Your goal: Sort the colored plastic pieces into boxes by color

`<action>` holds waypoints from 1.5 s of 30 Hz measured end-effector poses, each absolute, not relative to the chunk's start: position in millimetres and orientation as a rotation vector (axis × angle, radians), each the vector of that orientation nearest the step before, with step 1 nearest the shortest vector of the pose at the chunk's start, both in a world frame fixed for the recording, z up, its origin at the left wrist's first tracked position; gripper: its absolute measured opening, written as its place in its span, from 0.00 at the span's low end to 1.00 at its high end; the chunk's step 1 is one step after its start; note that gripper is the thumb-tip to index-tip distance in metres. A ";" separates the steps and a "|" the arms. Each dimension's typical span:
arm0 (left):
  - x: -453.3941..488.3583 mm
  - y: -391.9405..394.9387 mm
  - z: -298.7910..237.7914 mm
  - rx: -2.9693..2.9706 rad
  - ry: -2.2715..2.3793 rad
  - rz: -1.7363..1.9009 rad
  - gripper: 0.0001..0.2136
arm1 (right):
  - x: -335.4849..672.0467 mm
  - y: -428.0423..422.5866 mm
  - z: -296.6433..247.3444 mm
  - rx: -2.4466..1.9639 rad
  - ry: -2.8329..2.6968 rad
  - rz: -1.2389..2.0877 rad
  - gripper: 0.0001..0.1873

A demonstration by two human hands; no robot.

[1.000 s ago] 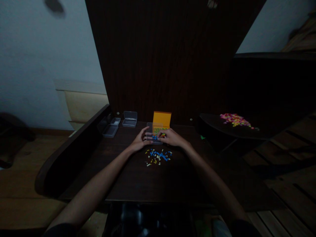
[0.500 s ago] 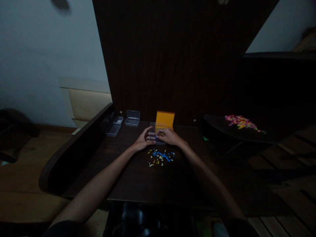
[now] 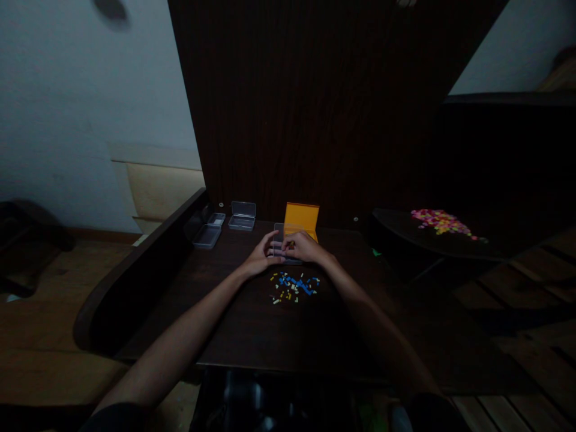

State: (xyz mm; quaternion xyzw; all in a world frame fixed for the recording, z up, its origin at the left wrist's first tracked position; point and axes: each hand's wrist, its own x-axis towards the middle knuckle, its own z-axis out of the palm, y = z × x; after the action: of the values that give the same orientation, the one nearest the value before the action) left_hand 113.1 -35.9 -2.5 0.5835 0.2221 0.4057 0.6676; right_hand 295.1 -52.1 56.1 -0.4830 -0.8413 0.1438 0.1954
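The left hand (image 3: 261, 255) is partly open, its fingers spread around the left side of a clear plastic box (image 3: 293, 261) that sits near the back of the dark wooden desk (image 3: 279, 339). The right hand (image 3: 305, 247) is bent over that box with thumb and forefinger drawn close together; whether a piece is between them, I cannot tell. Right behind stands an orange-yellow plastic case (image 3: 302, 216), lid raised. In front of the hands lie scattered small building bricks (image 3: 294, 287) in blue, yellow and cream. To the left are 2 open clear cases, 1 farther back (image 3: 242, 224) and 1 nearer (image 3: 206, 237); a white patch (image 3: 218, 221) beside the nearer is too small to read.
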 end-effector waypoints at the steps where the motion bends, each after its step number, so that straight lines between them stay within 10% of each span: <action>1: 113.2 -35.6 -2.8 1.315 0.502 0.916 0.43 | 295.2 -51.8 55.5 -1.359 -2.363 0.406 0.06; 45: 113.8 -35.2 -4.1 1.311 0.503 0.907 0.43 | 290.8 -59.9 71.1 -1.507 -2.622 0.165 0.15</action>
State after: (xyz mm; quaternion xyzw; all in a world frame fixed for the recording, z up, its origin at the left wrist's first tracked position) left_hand 113.8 -35.2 -4.1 0.5819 0.2232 0.4024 0.6706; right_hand 290.8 -59.9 71.1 -0.4968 -0.8643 0.0544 0.0567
